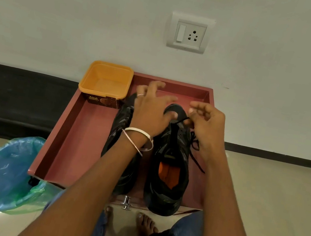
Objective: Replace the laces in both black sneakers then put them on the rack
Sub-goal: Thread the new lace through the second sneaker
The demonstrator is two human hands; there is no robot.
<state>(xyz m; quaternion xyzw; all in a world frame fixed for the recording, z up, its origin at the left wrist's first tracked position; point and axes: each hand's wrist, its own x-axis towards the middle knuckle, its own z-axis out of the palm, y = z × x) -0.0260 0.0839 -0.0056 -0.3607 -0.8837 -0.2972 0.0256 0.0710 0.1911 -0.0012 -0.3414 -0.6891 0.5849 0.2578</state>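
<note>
My left forearm hid much of the left sneaker (122,124) in the pink tray (76,137). My left hand (151,113) pressed the right sneaker (170,162) near its toe, fingers spread, while my right hand (204,128) pinched its black lace (195,143).

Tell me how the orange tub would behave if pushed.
The orange tub looks like thin plastic and holds nothing visible, so it is probably light and would slide easily. It sits on a small box at the tray's corner, so a shove might topple it.

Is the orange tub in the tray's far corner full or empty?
Empty: the orange tub stands upright in the tray, its bare bottom showing.
</note>
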